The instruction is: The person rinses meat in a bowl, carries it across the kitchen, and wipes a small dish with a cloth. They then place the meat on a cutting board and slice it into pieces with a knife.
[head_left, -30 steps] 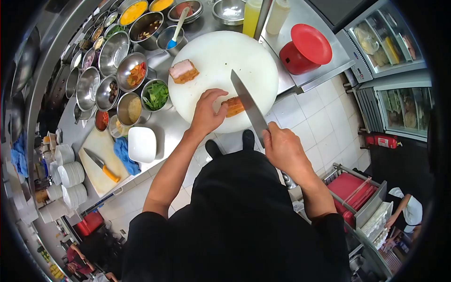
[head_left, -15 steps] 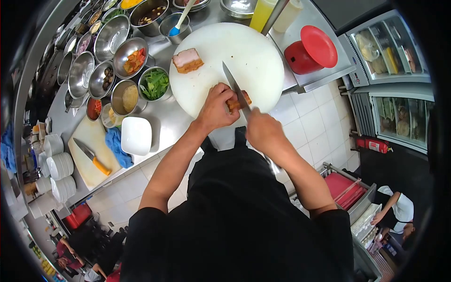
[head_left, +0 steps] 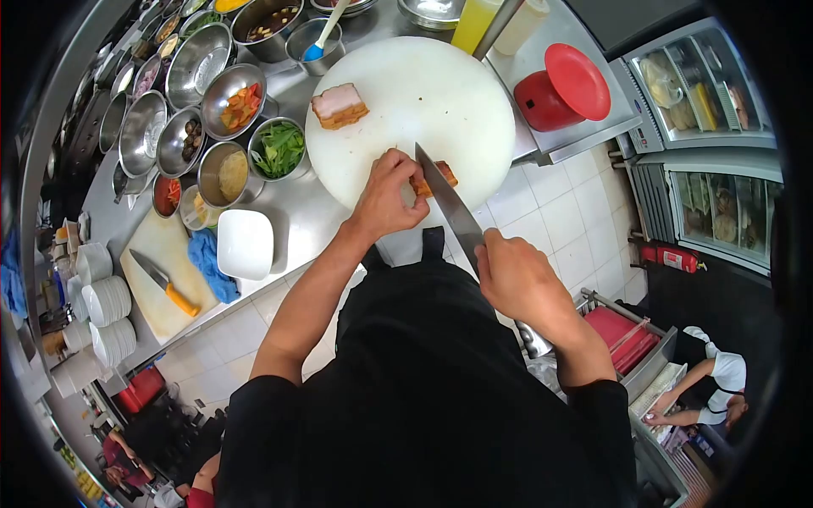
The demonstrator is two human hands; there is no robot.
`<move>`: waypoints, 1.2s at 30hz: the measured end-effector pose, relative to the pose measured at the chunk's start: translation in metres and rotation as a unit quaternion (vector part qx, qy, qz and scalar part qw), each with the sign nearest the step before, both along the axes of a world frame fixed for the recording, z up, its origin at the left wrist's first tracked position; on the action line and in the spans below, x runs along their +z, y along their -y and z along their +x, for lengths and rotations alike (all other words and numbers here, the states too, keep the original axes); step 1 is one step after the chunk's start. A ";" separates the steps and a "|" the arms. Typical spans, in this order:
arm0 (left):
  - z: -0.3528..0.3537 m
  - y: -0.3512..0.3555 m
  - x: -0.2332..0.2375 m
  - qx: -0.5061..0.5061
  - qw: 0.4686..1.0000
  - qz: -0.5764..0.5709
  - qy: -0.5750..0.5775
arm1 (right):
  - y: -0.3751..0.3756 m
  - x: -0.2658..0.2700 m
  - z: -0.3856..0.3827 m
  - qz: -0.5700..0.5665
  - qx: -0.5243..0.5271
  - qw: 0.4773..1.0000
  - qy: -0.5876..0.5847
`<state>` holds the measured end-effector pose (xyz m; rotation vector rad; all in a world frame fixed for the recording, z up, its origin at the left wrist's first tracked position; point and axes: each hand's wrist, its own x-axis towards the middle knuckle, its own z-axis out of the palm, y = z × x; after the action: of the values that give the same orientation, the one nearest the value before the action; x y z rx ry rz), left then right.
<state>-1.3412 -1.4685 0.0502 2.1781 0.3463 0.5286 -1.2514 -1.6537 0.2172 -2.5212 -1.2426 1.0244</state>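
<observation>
Where the white board point(head_left: 457, 93) nears its front edge lies item one: a meat strip point(head_left: 434, 178), brown-crusted, pinned under the left hand point(head_left: 385, 199). The hand is closed down over the strip's left end with its tips tucked back, likely to steady the strip and keep clear of the edge.
Knife point(head_left: 449, 207): broad blade, slanted across the strip's right part, edge down on it. The handle is hidden inside the right hand point(head_left: 512, 275), which is fisted fully round it, just off the board and above the floor.
Meat slab point(head_left: 338, 106): pale top, brown side, alone at the board's far left, apparently kept clear of the blade.
Steel bowls point(head_left: 144, 127): ranked left of the board on the counter point(head_left: 305, 220), greens bowl point(head_left: 279, 151) nearest, seemingly for easy reach.
White dish point(head_left: 246, 244), blue cloth point(head_left: 207, 262), and small knife point(head_left: 165, 288) on a second board point(head_left: 169, 245): further left, well apart.
</observation>
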 end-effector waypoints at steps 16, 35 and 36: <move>0.005 0.005 0.000 0.018 0.999 0.011 0.029 | -0.005 -0.020 -0.001 0.066 -0.027 0.994 0.078; 0.023 0.007 -0.010 0.005 1.000 0.018 0.010 | -0.017 -0.067 0.015 0.018 -0.003 0.997 0.081; 0.022 0.006 -0.010 -0.003 1.000 0.016 0.009 | -0.015 -0.057 0.017 0.037 -0.021 0.995 0.095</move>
<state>-1.3194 -1.4746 0.0401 2.2042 0.3241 0.5535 -1.2348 -1.6392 0.1605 -2.6244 -1.2446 0.7300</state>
